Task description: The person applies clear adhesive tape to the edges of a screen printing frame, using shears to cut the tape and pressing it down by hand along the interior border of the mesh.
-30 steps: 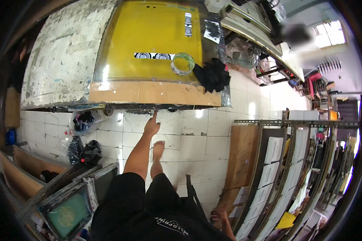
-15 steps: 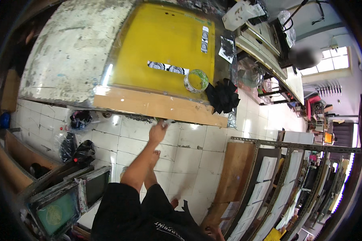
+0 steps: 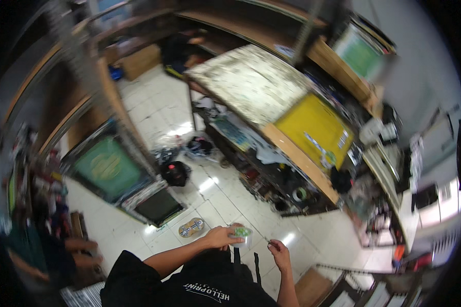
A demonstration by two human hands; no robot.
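Note:
In front of my body, my left hand (image 3: 221, 238) grips a roll of tape (image 3: 242, 236), whitish with a green patterned inside. To its right, my right hand (image 3: 278, 251) is raised with thumb and fingers pinched together. Whatever they hold, if anything, is too small and blurred to make out. Ahead stands a worktable with a yellow printing screen (image 3: 312, 132) lying on it. Another tape roll (image 3: 329, 159) rests at the screen's near corner, beside a black bundle (image 3: 341, 179).
Framed screens (image 3: 107, 166) lean at the left. A sandal (image 3: 191, 227) and black bags (image 3: 175, 173) lie on the tiled floor. Clutter fills the shelf under the table. One person (image 3: 176, 53) is at the far left, another (image 3: 41, 250) at the near left. Racks (image 3: 363, 286) stand lower right.
The view has swung left and backed away from the table. My left hand, earlier at the table's front edge, is now before my body with a tape roll. My right hand is now raised beside it.

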